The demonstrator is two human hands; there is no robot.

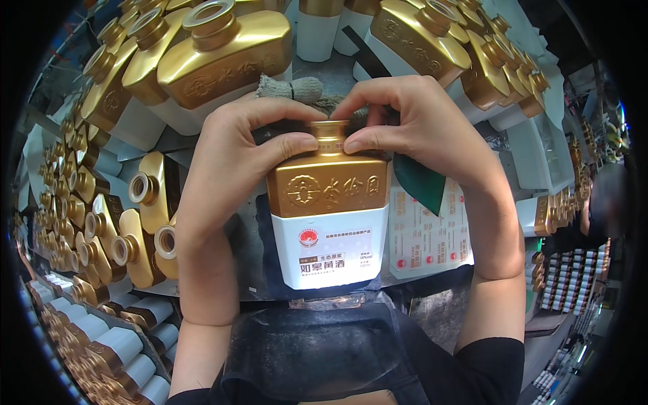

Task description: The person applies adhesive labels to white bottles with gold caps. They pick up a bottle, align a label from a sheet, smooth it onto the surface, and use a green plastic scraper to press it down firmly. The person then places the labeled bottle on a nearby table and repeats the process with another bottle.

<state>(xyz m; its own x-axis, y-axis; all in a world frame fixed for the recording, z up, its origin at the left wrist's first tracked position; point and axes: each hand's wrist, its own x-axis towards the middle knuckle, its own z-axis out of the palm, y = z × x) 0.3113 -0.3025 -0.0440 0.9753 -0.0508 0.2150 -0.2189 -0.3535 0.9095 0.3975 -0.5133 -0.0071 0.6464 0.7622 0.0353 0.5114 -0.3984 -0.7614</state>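
A flat-shouldered bottle, gold above and white below with a printed front, stands upright before me. My left hand grips the left side of its gold neck between thumb and forefinger. On the other side, my right hand pinches the neck the same way. A narrow printed band shows on the neck between my thumbs. Under the bottle lies a dark cloth. Right of it rests a sheet of printed labels, partly covered by a dark green pointed piece. My fingertips behind the neck are partly hidden.
Gold and white bottles crowd the far left, the far right and the left side. A grey knitted bundle lies just behind my hands. A white plastic bin stands at the right, with rows of bottles beyond.
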